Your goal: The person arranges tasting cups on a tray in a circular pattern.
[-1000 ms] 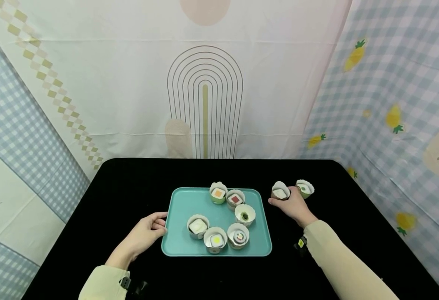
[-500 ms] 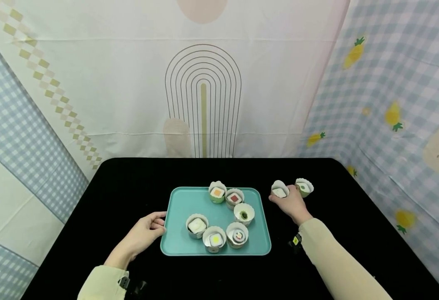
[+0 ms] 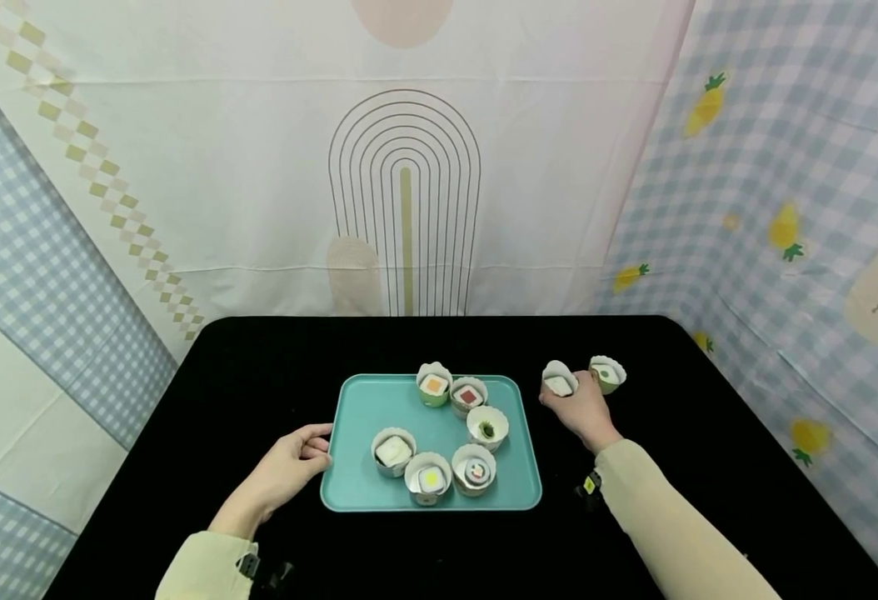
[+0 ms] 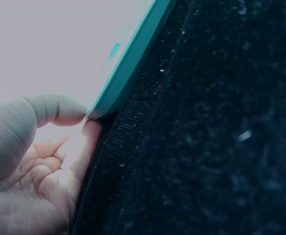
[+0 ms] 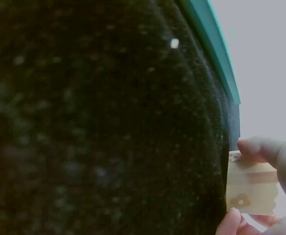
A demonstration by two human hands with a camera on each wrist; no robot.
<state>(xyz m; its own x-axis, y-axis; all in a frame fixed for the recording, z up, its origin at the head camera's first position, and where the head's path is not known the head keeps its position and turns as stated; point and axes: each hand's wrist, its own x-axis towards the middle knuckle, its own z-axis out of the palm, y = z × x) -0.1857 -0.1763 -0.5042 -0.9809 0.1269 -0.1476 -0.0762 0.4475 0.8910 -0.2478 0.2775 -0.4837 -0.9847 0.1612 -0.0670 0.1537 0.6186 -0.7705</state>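
My left hand [image 3: 289, 467] is at the left side of a teal tray [image 3: 356, 400], thumb and fingertips pinching its rim [image 4: 126, 63] in the left wrist view. Right of the tray, my right hand [image 3: 585, 410] grips a scalloped paper baking cup [image 3: 556, 371] with a white piece inside. Up close in the right wrist view, thumb and fingers are on either side of this cup [image 5: 253, 188], which has a brown band and flower print. Just beyond the right hand's knuckles stands a green cup [image 3: 613, 377] holding a white piece with a green spot.
Several cups stand on the tray's middle and right: one with an orange-topped piece [image 3: 434, 385], one red-topped [image 3: 468, 396], one with a green piece [image 3: 487, 429], one yellow-spotted [image 3: 431, 479]. All rest on a black-covered table [image 3: 296, 350] before a hanging curtain [image 3: 274, 183].
My right hand has shifted very slightly around the cup; the cup stays in about the same place. The left hand keeps its place at the tray rim.
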